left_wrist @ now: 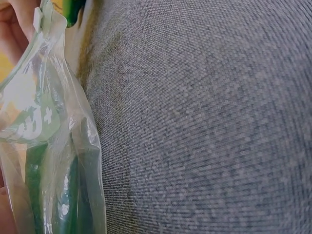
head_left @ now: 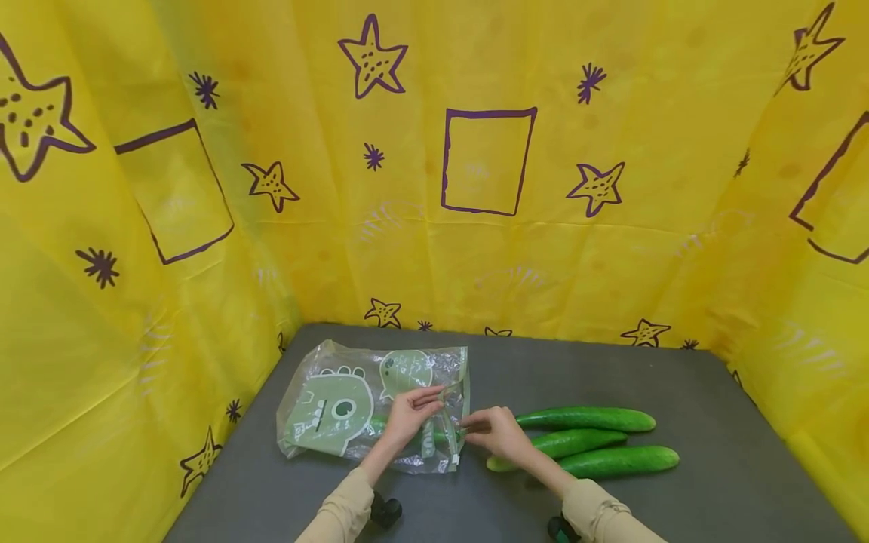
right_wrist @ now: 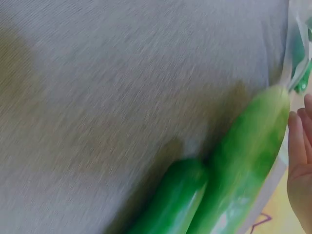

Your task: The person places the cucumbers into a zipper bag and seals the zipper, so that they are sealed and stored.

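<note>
A clear zip bag [head_left: 326, 434] printed with green cartoon creatures lies flat, its mouth facing right. Green cucumbers [left_wrist: 34, 180] show through its plastic in the left wrist view. My left hand [head_left: 410, 415] pinches the bag's rim near the mouth. Close by, my right hand [head_left: 498, 434] is at the same edge, with its fingertips by the plastic. In the right wrist view those fingers [right_wrist: 296, 141] look fairly straight; whether they touch the bag cannot be told. Three loose cucumbers [head_left: 621, 460] lie side by side to the right, partly behind the right hand and forearm.
A dark grey tabletop [head_left: 720, 422] carries everything. Yellow cloth [head_left: 475, 264] with purple stars and squares surrounds the table at the back and both sides. Black wrist devices [head_left: 387, 510] sit under the sleeves.
</note>
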A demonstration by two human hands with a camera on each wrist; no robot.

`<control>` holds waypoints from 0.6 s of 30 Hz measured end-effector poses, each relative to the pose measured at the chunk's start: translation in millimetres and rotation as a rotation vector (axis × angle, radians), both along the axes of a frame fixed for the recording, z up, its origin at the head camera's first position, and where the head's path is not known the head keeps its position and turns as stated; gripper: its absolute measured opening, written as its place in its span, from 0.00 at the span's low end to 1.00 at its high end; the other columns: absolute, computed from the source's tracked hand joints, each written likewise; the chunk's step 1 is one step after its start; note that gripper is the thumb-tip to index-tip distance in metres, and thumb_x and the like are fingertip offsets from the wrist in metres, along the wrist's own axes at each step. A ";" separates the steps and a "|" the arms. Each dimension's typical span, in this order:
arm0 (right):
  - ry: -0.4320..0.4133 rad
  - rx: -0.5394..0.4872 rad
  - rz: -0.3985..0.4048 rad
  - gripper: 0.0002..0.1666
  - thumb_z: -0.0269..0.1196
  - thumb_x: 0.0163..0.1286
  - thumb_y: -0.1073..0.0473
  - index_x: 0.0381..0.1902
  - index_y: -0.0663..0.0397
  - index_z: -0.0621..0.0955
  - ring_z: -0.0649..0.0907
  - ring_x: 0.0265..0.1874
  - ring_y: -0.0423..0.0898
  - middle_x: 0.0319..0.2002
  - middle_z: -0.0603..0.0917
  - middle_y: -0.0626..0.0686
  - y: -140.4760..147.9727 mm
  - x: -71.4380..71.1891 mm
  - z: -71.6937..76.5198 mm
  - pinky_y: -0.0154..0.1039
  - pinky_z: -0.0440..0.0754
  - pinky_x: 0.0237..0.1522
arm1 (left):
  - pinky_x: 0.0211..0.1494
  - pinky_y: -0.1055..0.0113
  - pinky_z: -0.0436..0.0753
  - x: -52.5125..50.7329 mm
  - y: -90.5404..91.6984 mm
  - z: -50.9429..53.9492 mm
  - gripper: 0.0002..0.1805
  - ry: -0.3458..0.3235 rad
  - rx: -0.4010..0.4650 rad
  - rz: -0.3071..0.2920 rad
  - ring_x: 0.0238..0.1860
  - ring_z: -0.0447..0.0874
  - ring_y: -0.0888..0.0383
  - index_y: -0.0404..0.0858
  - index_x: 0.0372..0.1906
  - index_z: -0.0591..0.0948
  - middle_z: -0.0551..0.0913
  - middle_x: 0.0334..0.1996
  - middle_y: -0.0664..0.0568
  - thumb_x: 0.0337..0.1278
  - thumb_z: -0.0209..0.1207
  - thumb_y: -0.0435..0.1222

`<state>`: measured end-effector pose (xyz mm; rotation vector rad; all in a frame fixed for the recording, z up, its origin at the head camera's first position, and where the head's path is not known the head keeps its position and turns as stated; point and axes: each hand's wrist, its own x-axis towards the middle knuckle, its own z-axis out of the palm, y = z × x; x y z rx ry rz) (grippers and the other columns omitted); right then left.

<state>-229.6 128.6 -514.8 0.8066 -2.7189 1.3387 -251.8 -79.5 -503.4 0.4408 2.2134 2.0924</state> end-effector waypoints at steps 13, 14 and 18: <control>-0.122 -0.006 -0.026 0.18 0.65 0.62 0.64 0.48 0.67 0.81 0.84 0.44 0.60 0.46 0.85 0.65 53.7 21.8 24.0 0.30 0.86 0.40 | 0.49 0.68 0.85 -16.3 -3.0 -33.6 0.19 0.143 0.043 -0.020 0.46 0.86 0.51 0.30 0.51 0.80 0.83 0.47 0.35 0.54 0.64 0.33; -0.136 -0.008 -0.033 0.19 0.65 0.62 0.63 0.49 0.67 0.81 0.84 0.45 0.61 0.47 0.84 0.65 58.8 24.7 26.2 0.30 0.86 0.40 | 0.50 0.67 0.85 -16.0 -2.4 -32.8 0.19 0.120 0.039 -0.015 0.48 0.85 0.49 0.29 0.51 0.80 0.83 0.48 0.35 0.54 0.64 0.32; -0.159 -0.035 -0.062 0.21 0.65 0.62 0.60 0.51 0.66 0.80 0.83 0.46 0.61 0.49 0.83 0.66 79.9 37.4 32.6 0.30 0.85 0.40 | 0.52 0.67 0.84 -13.7 -0.5 -28.8 0.20 0.024 0.015 0.015 0.51 0.82 0.41 0.27 0.53 0.78 0.80 0.51 0.32 0.54 0.63 0.30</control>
